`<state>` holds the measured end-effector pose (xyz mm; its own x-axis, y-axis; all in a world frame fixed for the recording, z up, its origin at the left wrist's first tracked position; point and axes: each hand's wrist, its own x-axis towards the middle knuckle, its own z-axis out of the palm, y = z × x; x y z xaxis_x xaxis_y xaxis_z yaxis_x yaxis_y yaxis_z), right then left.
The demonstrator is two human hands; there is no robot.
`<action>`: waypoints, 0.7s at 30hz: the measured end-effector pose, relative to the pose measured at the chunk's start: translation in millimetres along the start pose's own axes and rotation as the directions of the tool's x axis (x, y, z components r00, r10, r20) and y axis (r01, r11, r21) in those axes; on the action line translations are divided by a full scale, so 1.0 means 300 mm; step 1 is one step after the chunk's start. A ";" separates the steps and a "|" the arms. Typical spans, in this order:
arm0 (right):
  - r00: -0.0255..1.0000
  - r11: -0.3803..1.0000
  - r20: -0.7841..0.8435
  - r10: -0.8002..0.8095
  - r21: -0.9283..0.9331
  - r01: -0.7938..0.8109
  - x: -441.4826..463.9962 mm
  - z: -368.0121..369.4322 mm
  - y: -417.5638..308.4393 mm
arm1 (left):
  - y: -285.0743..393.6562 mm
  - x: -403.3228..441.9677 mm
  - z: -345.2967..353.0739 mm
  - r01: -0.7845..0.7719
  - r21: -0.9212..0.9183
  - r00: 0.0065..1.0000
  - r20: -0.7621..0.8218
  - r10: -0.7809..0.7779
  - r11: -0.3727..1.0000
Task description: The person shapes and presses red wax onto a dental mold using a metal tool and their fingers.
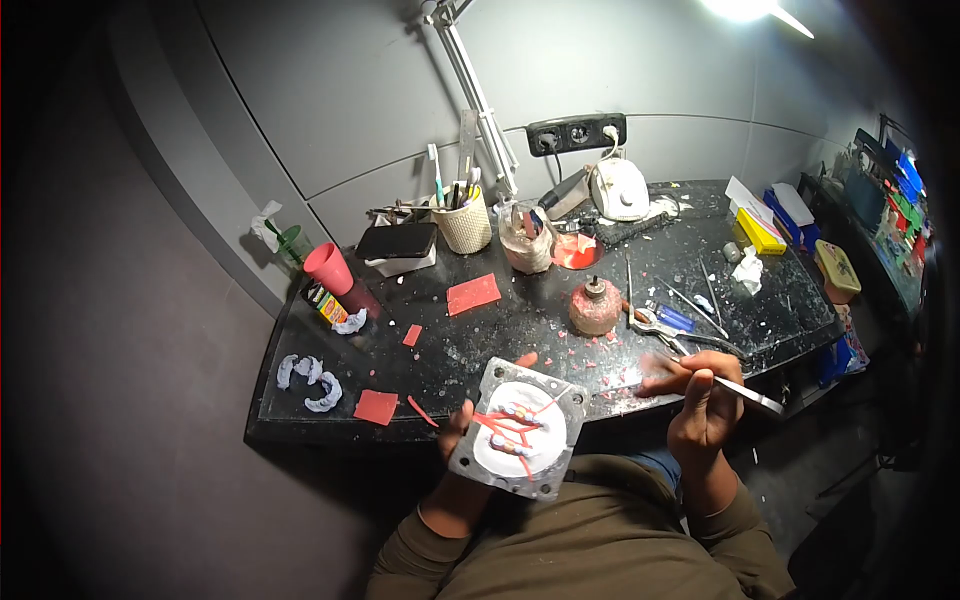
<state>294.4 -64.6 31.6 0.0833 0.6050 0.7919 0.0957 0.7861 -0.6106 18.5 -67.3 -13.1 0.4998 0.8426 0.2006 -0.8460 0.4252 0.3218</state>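
My left hand [462,430] grips a square metal flask [548,480] from its left side and holds it tilted above the front edge of the desk. White plaster [545,445] fills its round middle, with red wax strips [508,430] and two small tooth-like pieces set in it. Off to the right, my right hand [703,400] is closed around a metal tool [750,394], whose broad end points to the lower right. The fingertips of that hand are blurred.
On the black desk [400,350] lie red wax sheets [473,295], white plaster pieces [322,392], a spirit burner [595,306], pliers [690,330] and thin tools. Behind stand a brush holder [464,222], a jar [526,240] and a white machine [619,190].
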 end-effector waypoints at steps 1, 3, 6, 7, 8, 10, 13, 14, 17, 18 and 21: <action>0.999 0.998 -0.024 0.027 0.051 -0.025 -0.008 0.011 -0.008 | -0.006 0.002 0.023 -0.048 0.233 0.999 -0.002 0.050 0.971; 0.992 0.998 0.101 0.070 -0.006 -0.070 -0.011 0.003 -0.043 | -0.025 0.011 0.065 -0.103 0.263 0.991 -0.053 0.121 0.959; 0.959 0.983 0.235 -0.158 -0.053 0.175 0.032 0.061 -0.066 | -0.028 0.011 0.079 -0.096 0.277 0.992 -0.055 0.115 0.956; 0.934 0.968 0.292 -0.206 -0.080 0.238 0.041 0.072 -0.083 | -0.029 0.006 0.077 -0.093 0.274 0.992 -0.061 0.114 0.957; 0.942 0.983 0.296 -0.158 -0.040 0.178 0.026 0.086 -0.093 | -0.032 -0.001 0.075 -0.062 0.257 0.994 -0.071 0.082 0.964; 0.917 0.989 0.373 -0.144 0.024 0.145 0.013 0.105 -0.098 | -0.041 -0.001 0.104 -0.028 0.311 0.995 -0.081 0.056 0.950; 0.885 0.990 0.445 -0.138 0.075 0.117 0.010 0.132 -0.103 | -0.031 -0.016 0.093 0.083 0.162 0.996 -0.035 -0.079 0.983; 0.870 0.988 0.469 -0.155 0.088 0.129 0.014 0.140 -0.108 | -0.043 -0.007 0.068 0.084 -0.024 0.993 0.085 -0.082 0.996; 0.845 0.986 0.510 -0.164 0.097 0.133 0.012 0.150 -0.110 | -0.059 -0.010 0.055 0.166 -0.278 0.986 0.057 -0.156 0.946; 0.852 0.988 0.500 -0.154 0.086 0.128 0.008 0.150 -0.111 | -0.064 -0.010 0.045 0.170 -0.280 0.986 0.050 -0.162 0.945; 0.872 0.990 0.469 -0.137 0.052 0.127 -0.006 0.157 -0.108 | -0.061 -0.008 0.028 0.171 -0.208 0.985 0.028 -0.169 0.963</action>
<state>244.3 -85.2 50.2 -0.4058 0.4797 0.7780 0.0535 0.8622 -0.5037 34.3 -80.0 -11.8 0.6406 0.7491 0.1687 -0.7679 0.6224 0.1518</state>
